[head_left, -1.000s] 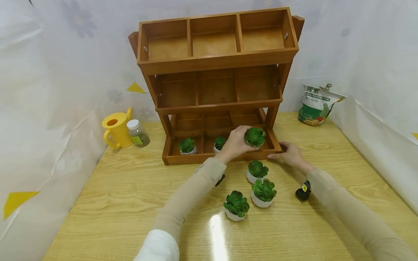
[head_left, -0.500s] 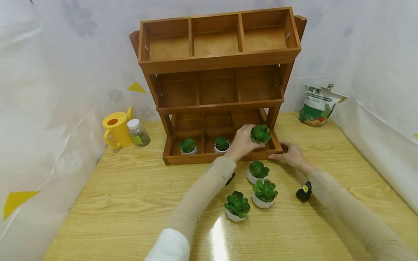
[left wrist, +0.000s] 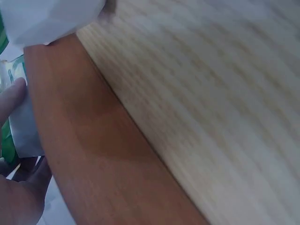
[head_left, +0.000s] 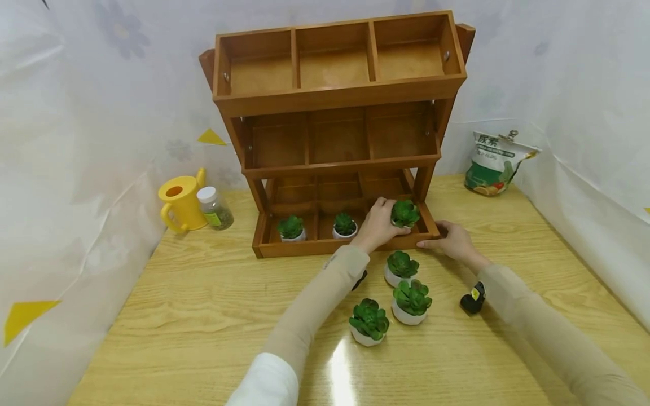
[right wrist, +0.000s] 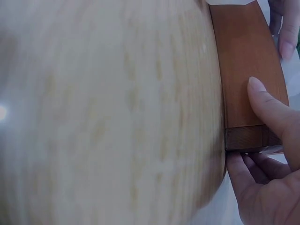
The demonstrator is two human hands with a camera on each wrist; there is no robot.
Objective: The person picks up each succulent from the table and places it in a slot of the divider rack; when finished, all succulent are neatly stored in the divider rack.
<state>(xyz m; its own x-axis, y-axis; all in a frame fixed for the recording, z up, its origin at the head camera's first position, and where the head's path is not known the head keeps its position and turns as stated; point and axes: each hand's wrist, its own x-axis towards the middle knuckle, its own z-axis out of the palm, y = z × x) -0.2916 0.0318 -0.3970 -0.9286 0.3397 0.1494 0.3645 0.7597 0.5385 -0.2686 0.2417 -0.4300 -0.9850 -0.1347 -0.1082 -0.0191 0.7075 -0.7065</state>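
My left hand [head_left: 378, 224] grips a potted succulent [head_left: 405, 214] at the lowest tier's right compartment of the wooden plant stand [head_left: 310, 248]. In the left wrist view, its thumb and fingers lie around the white pot [left wrist: 27, 131], behind the front board. My right hand [head_left: 452, 241] holds the stand's front right corner. In the right wrist view, the thumb is on the front board [right wrist: 248, 56] and the fingers are at the end. Two potted succulents, a left one [head_left: 291, 228] and a middle one [head_left: 345, 225], sit in the other front compartments.
Three more potted succulents stand on the table before the stand: one near it [head_left: 402, 268], one behind my forearms' gap [head_left: 411, 301], one nearest me [head_left: 369, 321]. At left are a yellow watering can [head_left: 185, 203] and a jar [head_left: 215, 208]; at right, a clipped bag [head_left: 495, 163].
My left hand has moved right with the succulent, then slightly down into the right compartment, uncovering the middle succulent. My right hand has stayed at the corner.
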